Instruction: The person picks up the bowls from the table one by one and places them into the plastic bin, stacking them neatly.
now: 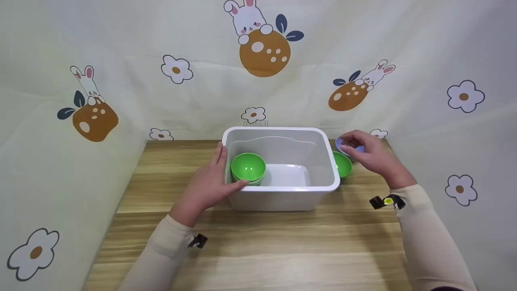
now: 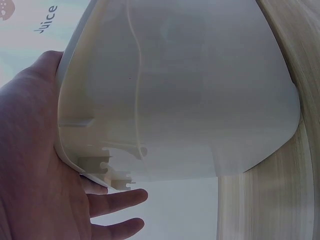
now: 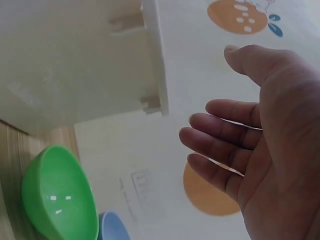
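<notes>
While the near stretch of the wood-grain surface carries nothing, the left hand is at the bin's front-left corner, thumb laid over the rim, fingers extended along the outside: bracing more than clutching. The white bin sits upright mid-surface, looks like thin moulded plastic; probably light, stiff, a bit flexy at the walls, likely to skid if bumped, so steadying it by the rim makes sense. Inside, at its left end, a green bowl stands mouth up with what looks like another rim just under it; smooth and glossy, so likely light, rigid, slick, low break risk, and nested pieces might stick together. Best hold there: pinch the rim, thumb inside, fingers outside. A second green bowl is outside, just beside the bin's right wall, partly hidden by the rim in the head view; the right side of its lip is the easier grip, as the bin crowds the other. Farther back, the right hand hangs over the blue bowl, fingers loosely bent, palm bare, holding nothing. Blue one should handle like the green: light, hard, slippery on the curve, so take the lip, not the belly. Printed curtain behind everything; soft cloth or sheet, can't tell which.
</notes>
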Action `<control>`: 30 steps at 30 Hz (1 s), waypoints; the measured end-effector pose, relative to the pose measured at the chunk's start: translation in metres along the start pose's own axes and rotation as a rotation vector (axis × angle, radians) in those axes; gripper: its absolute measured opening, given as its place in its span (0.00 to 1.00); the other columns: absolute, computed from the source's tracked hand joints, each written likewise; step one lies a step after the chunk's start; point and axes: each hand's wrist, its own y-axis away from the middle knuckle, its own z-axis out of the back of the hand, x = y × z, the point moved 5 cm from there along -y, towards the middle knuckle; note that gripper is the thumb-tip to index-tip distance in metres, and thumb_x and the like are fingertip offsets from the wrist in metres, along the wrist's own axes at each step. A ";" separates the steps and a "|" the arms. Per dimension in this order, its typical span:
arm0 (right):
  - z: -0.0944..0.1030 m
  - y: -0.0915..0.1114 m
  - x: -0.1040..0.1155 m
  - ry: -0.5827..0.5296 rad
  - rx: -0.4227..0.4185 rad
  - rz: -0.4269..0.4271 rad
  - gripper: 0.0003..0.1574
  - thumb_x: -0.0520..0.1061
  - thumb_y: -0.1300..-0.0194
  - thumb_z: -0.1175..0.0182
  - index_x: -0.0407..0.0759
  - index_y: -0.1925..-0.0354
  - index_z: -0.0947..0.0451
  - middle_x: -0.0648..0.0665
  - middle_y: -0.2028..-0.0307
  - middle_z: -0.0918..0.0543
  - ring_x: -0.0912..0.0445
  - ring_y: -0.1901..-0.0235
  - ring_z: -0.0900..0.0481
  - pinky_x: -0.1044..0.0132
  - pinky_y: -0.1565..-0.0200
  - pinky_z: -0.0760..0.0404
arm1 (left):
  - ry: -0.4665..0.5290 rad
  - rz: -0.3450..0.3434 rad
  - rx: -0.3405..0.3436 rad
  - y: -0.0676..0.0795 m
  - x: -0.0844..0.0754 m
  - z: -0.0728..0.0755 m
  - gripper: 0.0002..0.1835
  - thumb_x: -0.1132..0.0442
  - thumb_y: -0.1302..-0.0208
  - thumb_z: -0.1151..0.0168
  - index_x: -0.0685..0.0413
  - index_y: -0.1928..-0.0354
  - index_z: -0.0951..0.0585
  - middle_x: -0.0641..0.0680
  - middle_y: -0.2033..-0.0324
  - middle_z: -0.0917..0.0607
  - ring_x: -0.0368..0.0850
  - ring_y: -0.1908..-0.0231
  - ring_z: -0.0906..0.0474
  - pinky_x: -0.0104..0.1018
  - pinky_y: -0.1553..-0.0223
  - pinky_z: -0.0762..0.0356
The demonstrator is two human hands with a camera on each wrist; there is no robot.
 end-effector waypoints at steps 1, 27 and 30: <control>0.001 0.002 -0.005 0.003 -0.014 0.002 0.19 0.46 0.21 0.30 0.41 0.38 0.14 0.43 0.49 0.10 0.55 0.53 0.16 0.76 0.49 0.21 | -0.002 -0.004 -0.002 0.000 0.000 0.000 0.72 0.15 0.36 0.41 0.63 0.11 0.54 0.65 0.11 0.56 0.76 0.25 0.30 0.69 0.32 0.24; 0.005 0.023 -0.145 -0.137 -0.087 -0.352 0.59 0.52 0.27 0.23 0.30 0.16 0.45 0.26 0.21 0.37 0.29 0.24 0.37 0.32 0.26 0.35 | -0.003 0.000 0.007 0.000 0.002 0.000 0.74 0.13 0.38 0.43 0.61 0.11 0.56 0.63 0.11 0.58 0.74 0.22 0.35 0.69 0.29 0.26; 0.003 0.021 -0.153 -0.148 -0.065 -0.388 0.65 0.55 0.29 0.22 0.32 0.14 0.49 0.26 0.19 0.39 0.29 0.21 0.40 0.31 0.23 0.38 | -0.005 -0.012 0.000 0.000 0.001 -0.001 0.73 0.14 0.37 0.43 0.62 0.11 0.55 0.64 0.11 0.58 0.73 0.21 0.36 0.69 0.29 0.27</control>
